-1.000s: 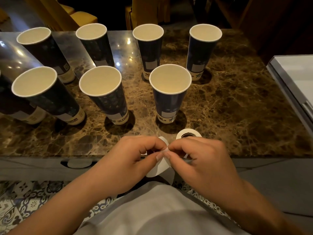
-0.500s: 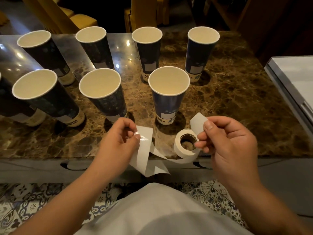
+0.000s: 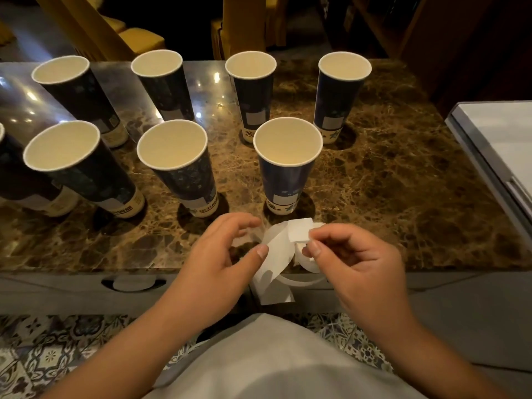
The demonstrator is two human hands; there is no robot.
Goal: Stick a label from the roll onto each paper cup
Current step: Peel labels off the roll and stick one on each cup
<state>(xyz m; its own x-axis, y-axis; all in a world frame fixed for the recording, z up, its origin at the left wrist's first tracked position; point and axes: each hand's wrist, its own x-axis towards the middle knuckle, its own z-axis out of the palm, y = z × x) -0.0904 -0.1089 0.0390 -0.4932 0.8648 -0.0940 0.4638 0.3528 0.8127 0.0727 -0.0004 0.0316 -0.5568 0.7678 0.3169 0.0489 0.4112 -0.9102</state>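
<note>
While the right hand (image 3: 362, 263) pinches a white label (image 3: 299, 230) between thumb and forefinger just above the near edge of the desk (image 3: 388, 180), its other fingers are curled in below; the left hand (image 3: 218, 260) is beside it with fingers loosely spread, its thumb against the curling backing strip (image 3: 273, 263), though whether that grip actually holds the strip I cannot tell; the strip loops down past the desk edge toward the lap; the label roll (image 3: 309, 259) lies on the desk behind the right fingers, mostly hidden. Dark blue paper cups stand upright and apart in two rows; the nearest cup (image 3: 285, 171) stands just beyond the hands and bears a pale patch near its base, as do the two right-hand cups of the back row (image 3: 250, 90) (image 3: 339, 90). A grey tray (image 3: 489, 145) sits at the right.
</note>
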